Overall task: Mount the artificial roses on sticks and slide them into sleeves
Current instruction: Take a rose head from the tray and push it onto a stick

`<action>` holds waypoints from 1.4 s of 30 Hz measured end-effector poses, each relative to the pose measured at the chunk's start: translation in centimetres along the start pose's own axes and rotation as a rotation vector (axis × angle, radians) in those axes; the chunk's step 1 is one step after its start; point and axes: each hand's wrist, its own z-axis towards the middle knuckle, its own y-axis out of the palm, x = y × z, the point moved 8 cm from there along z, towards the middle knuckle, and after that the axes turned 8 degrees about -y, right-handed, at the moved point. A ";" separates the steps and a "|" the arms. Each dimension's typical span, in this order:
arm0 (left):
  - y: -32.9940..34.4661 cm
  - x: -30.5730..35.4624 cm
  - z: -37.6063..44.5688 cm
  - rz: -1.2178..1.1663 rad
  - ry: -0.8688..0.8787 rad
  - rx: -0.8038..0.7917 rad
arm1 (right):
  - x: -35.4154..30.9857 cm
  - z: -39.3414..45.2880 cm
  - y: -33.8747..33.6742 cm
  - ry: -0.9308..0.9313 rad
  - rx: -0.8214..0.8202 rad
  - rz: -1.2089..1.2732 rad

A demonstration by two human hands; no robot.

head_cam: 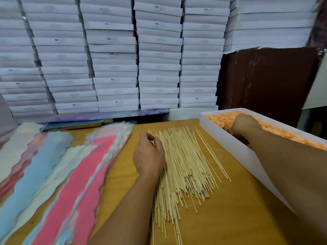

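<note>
A loose pile of thin wooden sticks point(187, 165) lies fanned out on the wooden table point(238, 209). My left hand point(148, 152) rests on the pile's left edge, its curled fingertips pinching at a stick near the far ends. At the right, my right hand point(245, 122) reaches down into a long white box point(230, 144) filled with orange artificial roses point(276, 130); its fingers are hidden among the flowers. Stacks of pink, blue and pale sleeves point(79, 174) lie flat at the left.
A wall of stacked white cartons point(159, 59) stands behind the table. A dark brown board point(265, 80) leans at the back right. A bare strip of table separates the sticks from the white box.
</note>
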 end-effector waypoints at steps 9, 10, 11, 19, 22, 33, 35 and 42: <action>1.0 1.8 -0.6 -0.219 0.101 -0.201 | -6.5 -3.9 -7.5 -0.248 0.290 0.206; 1.2 2.0 -0.8 -0.238 0.114 -0.243 | -8.6 -5.4 -7.9 -0.316 0.269 0.227; 1.4 2.3 -1.0 -0.252 0.122 -0.280 | -10.7 -7.1 -7.8 -0.374 0.229 0.237; 1.1 3.4 -1.5 -0.276 0.219 -0.295 | -18.8 -14.9 -3.7 -0.538 0.020 0.285; 0.6 3.3 -1.3 -0.245 0.223 -0.227 | -19.3 -15.0 -3.4 -0.547 -0.014 0.348; -0.8 1.5 -0.1 -0.271 0.048 -0.028 | -17.9 -14.6 4.6 -0.450 -0.221 0.131; -0.7 1.4 -0.1 -0.264 0.045 -0.026 | -18.4 -14.5 4.7 -0.468 -0.183 0.102; -0.7 1.3 -0.1 -0.289 0.028 -0.049 | -17.1 -13.9 5.3 -0.325 -0.228 0.254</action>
